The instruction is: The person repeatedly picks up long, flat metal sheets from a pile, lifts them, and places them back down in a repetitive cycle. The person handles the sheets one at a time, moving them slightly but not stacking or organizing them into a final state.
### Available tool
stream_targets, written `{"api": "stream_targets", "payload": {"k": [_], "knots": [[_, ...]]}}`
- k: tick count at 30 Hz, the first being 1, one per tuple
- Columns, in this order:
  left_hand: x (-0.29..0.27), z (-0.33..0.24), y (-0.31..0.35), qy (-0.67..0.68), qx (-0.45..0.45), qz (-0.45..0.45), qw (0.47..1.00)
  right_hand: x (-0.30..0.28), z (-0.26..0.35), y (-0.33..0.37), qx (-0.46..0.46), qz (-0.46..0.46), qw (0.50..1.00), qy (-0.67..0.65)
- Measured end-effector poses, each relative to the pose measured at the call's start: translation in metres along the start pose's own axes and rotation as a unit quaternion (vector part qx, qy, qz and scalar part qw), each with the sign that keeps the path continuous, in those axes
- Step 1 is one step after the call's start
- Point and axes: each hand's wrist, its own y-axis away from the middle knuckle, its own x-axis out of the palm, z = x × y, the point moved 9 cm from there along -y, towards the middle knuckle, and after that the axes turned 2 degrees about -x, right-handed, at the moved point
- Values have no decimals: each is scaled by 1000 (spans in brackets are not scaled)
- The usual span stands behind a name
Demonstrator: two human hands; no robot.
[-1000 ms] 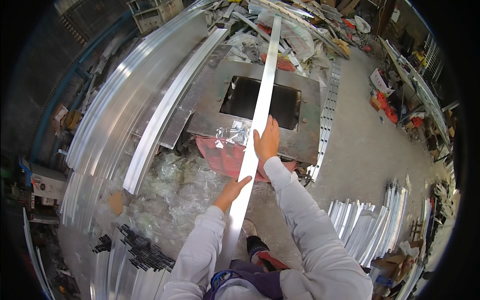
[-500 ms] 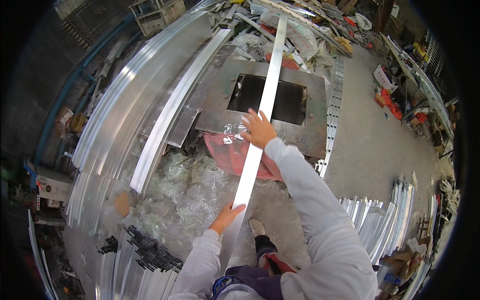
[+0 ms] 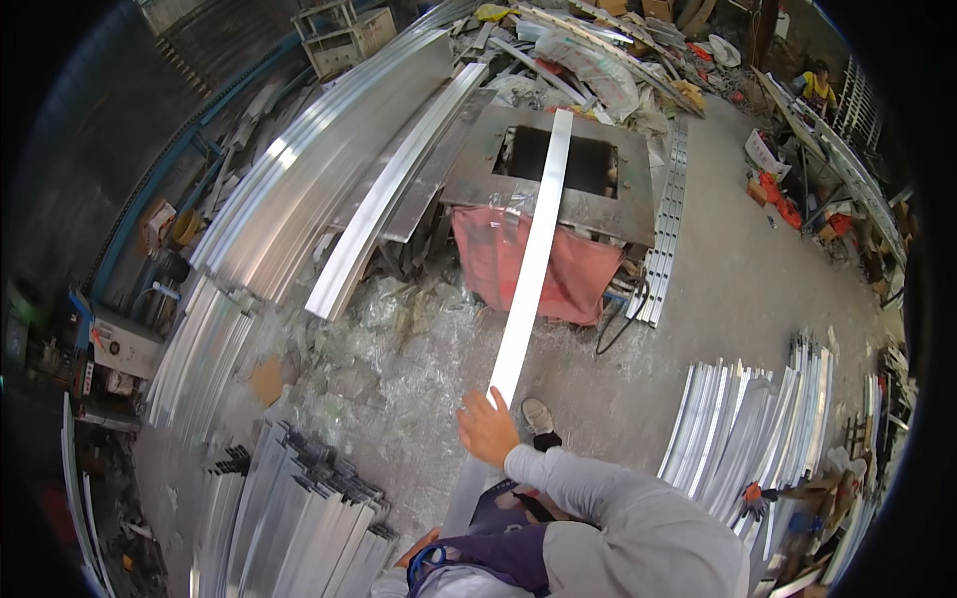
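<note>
Head view: long silver metal bar (image 3: 536, 261) crosses near edge of grey steel table (image 3: 473, 167), tip toward far edge. Right hand (image 3: 486, 431) over bar, left hand (image 3: 419, 547) mostly hidden; can't tell either grip. Lopsided pull could skid it off.

bar (image 3: 541, 219): smooth glossy mtl | tabletop (image 3: 474, 179): matt mtl | film (image 3: 369, 324): crinkly glossy plstc | sleeve (image 3: 638, 508): matt cloth

The grey metal tabletop (image 3: 477, 171), pierced by a dark rectangular opening (image 3: 596, 167), is crossed over that opening by a long silvery bar (image 3: 539, 236). The grey floor (image 3: 713, 254) is strewn on the left with crumpled clear film (image 3: 384, 334), near which a flat brown scrap (image 3: 266, 382) is seen; farther right, a white box (image 3: 766, 151) is set near something red (image 3: 781, 201).
</note>
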Motion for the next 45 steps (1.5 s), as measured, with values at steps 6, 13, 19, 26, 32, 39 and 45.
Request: {"api": "stream_targets", "payload": {"k": [6,13,19,26,32,39,45], "knots": [[-38,118,71,-50,-49,-70,995,7,95,72,-43,20,993,-105],[-40,50,76,-92,57,-115,988,-34,-14,88,262,-170,890,-332],[32,-213,47,-264,111,-294,912,88,-97,56,478,-152,538,-677],[61,-406,-4,-190,314,-225,903,7,-230,-92,347,-212,370,-836],[98,-463,-83,-3,70,75,995,2,-327,-150,186,-150,361,-902],[121,-631,-127,-215,285,-49,933,-59,-452,-164,385,-264,794,-390],[125,-707,-178,-261,319,-45,910,-173,-435,-217,218,-326,898,-197]]}}
